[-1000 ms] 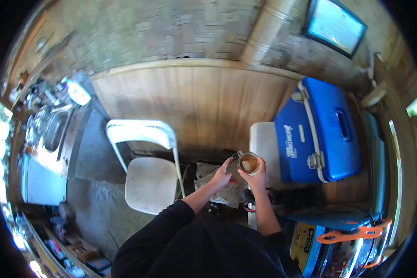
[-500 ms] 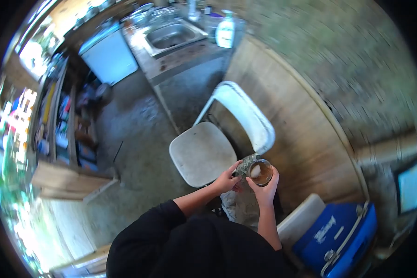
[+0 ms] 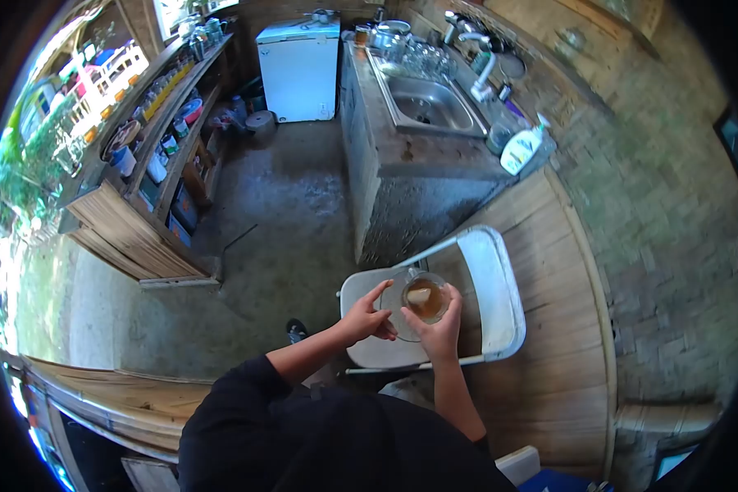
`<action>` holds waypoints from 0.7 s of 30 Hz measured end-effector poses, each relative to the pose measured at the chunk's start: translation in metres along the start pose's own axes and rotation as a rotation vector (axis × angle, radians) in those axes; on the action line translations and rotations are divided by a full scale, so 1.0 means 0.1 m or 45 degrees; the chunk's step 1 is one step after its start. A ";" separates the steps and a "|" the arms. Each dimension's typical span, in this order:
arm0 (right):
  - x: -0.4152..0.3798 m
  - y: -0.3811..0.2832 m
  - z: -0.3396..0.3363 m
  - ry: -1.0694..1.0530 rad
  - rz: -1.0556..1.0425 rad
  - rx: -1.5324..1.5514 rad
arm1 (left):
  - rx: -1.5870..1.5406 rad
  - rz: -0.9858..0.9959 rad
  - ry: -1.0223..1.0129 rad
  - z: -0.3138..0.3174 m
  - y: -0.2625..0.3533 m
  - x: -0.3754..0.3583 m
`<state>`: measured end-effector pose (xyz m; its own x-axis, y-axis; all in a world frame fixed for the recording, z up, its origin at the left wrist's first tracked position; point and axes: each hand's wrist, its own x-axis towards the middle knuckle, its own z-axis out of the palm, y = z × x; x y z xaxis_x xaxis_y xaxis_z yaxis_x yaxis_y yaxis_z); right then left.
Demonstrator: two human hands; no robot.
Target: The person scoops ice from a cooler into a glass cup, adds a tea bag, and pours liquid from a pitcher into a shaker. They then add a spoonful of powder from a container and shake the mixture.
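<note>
My right hand (image 3: 439, 330) is wrapped around a clear glass mug (image 3: 425, 298), whose handle points away from me. Brown liquid and a pale lump that looks like ice are inside it. Just left of the mug, my left hand (image 3: 364, 318) grips what looks like a clear glass saucer (image 3: 399, 326), its rim only faintly visible. The index finger is stretched along its edge and the other fingers curl below. Both hands are above the white folding chair (image 3: 500, 283), in front of my body.
Beyond the chair is a concrete counter (image 3: 435, 156) with a steel sink (image 3: 428, 105), glassware and a soap bottle (image 3: 522, 148). A white chest freezer (image 3: 299, 70) stands at the back. Wooden shelves (image 3: 160, 168) line the left. A blue cooler (image 3: 553, 482) is at bottom right.
My view has swung round and lifted, bringing the freezer and sink upright. The mug remains in my right hand, and both hands have shifted left in view, now over the chair seat.
</note>
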<state>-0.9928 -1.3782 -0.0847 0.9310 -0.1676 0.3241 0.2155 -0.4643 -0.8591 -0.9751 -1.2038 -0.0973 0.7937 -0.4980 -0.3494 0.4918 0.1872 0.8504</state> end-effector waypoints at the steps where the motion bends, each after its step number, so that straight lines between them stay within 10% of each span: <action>1: 0.08 -0.02 0.16 -0.028 -0.005 0.042 | 0.007 0.019 0.020 -0.16 0.07 0.01; 21: 2.21 -1.02 3.69 -0.675 -0.174 0.331 | -0.168 0.259 0.566 -3.41 1.61 0.01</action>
<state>-0.6998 -1.0470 -0.0718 0.8953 0.3660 0.2538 0.3458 -0.2122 -0.9140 -0.7730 -0.8860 -0.0949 0.9398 -0.0371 -0.3397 0.3294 0.3630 0.8716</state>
